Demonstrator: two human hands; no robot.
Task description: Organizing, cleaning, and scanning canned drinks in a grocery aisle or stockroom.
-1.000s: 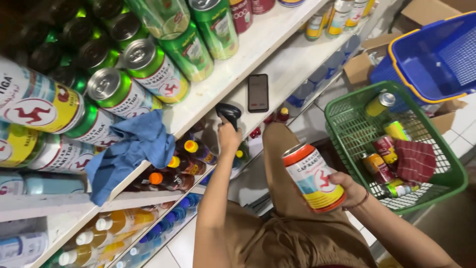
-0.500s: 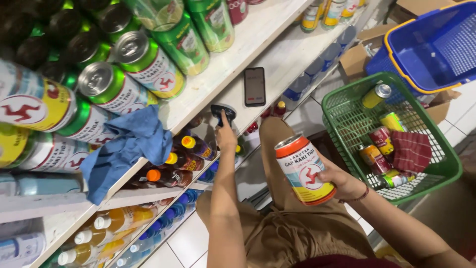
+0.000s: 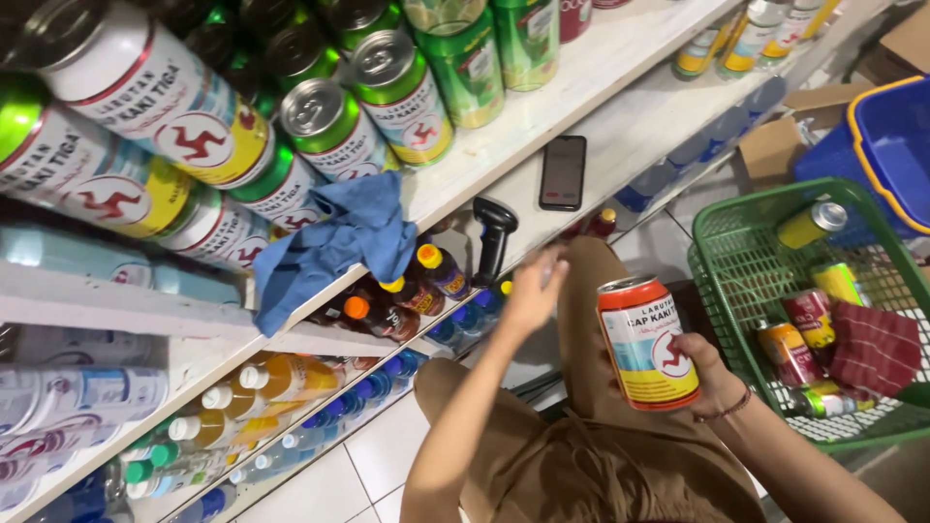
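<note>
Right hand (image 3: 705,373), lower centre-right of frame, is wrapped round an orange, yellow & blue drink can (image 3: 647,341), held upright, top rim up, label facing camera. Left hand (image 3: 533,291), centre of frame, is blurred w/ fingers loosely spread, holding nothing; it sits just below a black handheld scanner (image 3: 494,237) that stands against the shelf edge. Can't tell if fingers touch it.

Above the scanner, a black phone (image 3: 563,172) lies flat, screen up, on the white shelf (image 3: 620,107), upper centre. A blue cloth (image 3: 334,247) hangs crumpled over the shelf edge, left of centre. Upper left: rows of green cans (image 3: 402,92) lying w/ tops toward camera, plus larger white & yellow ones nearer the lens. Lower shelf beneath holds small dark bottles w/ orange & yellow caps (image 3: 387,305); further down left, pale bottles w/ white caps.

Right side of frame: green wire basket (image 3: 722,281) on the floor w/ several cans & a red checked cloth (image 3: 875,349) inside. Blue basket (image 3: 891,136) behind it, upper right, beside a cardboard box.
</note>
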